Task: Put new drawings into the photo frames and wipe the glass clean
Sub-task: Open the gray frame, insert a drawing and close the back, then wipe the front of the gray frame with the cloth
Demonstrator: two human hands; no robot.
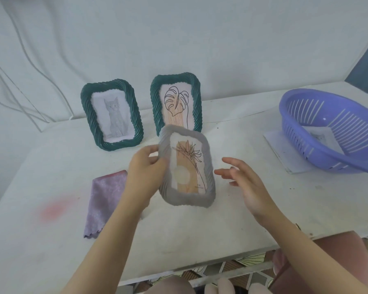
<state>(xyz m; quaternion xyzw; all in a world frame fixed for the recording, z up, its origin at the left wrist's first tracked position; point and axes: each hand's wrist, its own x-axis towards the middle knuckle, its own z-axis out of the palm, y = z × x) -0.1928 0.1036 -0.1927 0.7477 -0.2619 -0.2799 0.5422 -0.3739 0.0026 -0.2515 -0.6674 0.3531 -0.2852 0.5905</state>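
Head view, spotter one: your left hand grips the grey frame by its left edge, thumb and fingers curled round the rim. You hold it up over the white table, glass toward you, tilted a little.

Spotter two: Agreed. A flower drawing sits inside that frame, a line-drawn bloom over an orange band and a pale circle. Your right hand is just beside the frame's right edge, apart from it, fingers spread and relaxed, holding nothing.

Spotter one: Behind the frame you hold, two green frames stand upright at the back of the table. The cat frame is on your left. The leaf frame is right of it, and its lower edge is hidden by the top of your grey one.

Spotter two: The purple cloth lies flat on the table just left of your left forearm, untouched by either hand. A faint pink stain marks the tabletop further left.

Spotter one: On your far right a purple basket rests tipped up on a white sheet of paper, well apart from both hands. Something pale shows through its slats; I cannot tell what.
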